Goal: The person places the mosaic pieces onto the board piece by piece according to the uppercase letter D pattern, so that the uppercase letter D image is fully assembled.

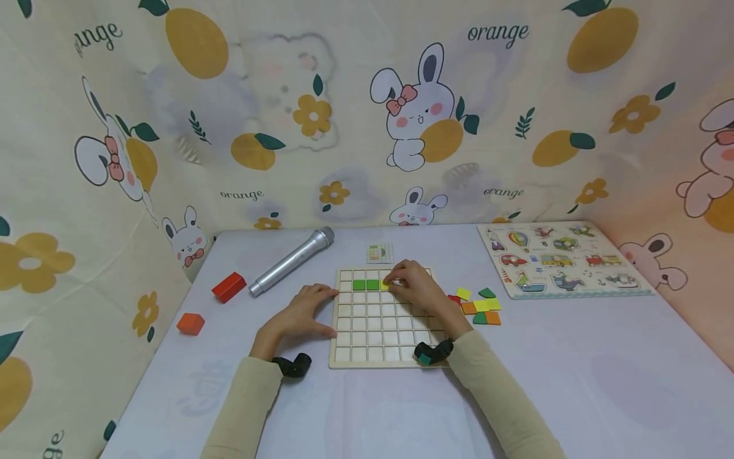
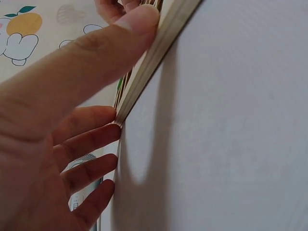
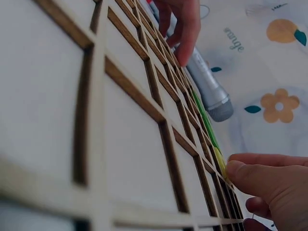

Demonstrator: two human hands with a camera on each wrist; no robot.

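Observation:
A wooden grid board (image 1: pixel 375 340) lies flat on the table, with two green square tiles (image 1: pixel 366 285) side by side in its second row from the back. My right hand (image 1: pixel 414 285) pinches a yellow tile (image 3: pixel 220 162) between thumb and index finger, at the cell just right of the green ones. My left hand (image 1: pixel 301 313) rests at the board's left edge, fingers spread and mostly straight, its thumb (image 2: pixel 137 21) against the rim. Beside the board's right edge lies a loose group of red, yellow, orange and green tiles (image 1: pixel 482 306), partly behind my right forearm.
A small pattern card (image 1: pixel 380 253) lies behind the board. To the left are a silver microphone (image 1: pixel 292 260), a red block (image 1: pixel 229 287) and an orange-red block (image 1: pixel 191 324). A picture puzzle board (image 1: pixel 564 261) lies at the back right. Printed cloth (image 1: pixel 355 115) hangs behind the table.

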